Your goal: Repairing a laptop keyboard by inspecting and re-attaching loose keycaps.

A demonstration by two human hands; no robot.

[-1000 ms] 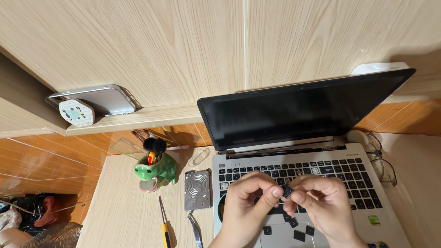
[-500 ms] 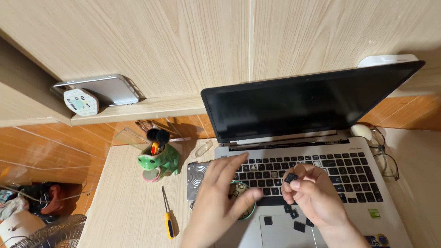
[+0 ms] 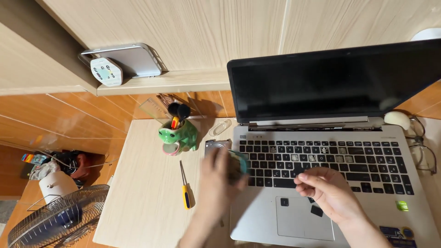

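An open silver laptop (image 3: 413,216) with a dark screen lies on the light wooden table; several black keys are gone from its keyboard (image 3: 330,158). My right hand (image 3: 328,195) hovers over the lower keyboard, fingertips pinched on a small black keycap that is mostly hidden. Two loose keycaps (image 3: 316,211) lie on the palm rest by the touchpad. My left hand (image 3: 218,183), blurred by motion, is at the laptop's left edge, gripping a small round teal dish (image 3: 239,161).
A hard drive (image 3: 216,144) lies left of the laptop, and a yellow-handled screwdriver (image 3: 185,189) beside it. A green frog pen holder (image 3: 180,135) stands behind. A phone (image 3: 133,59) leans on the ledge. A fan (image 3: 55,220) is at lower left, glasses (image 3: 425,149) and a white mouse (image 3: 397,119) at the right.
My hands have parted. The left hand swung left to the laptop's edge and took up the teal dish. The right hand stayed over the keyboard with its fingers pinched.
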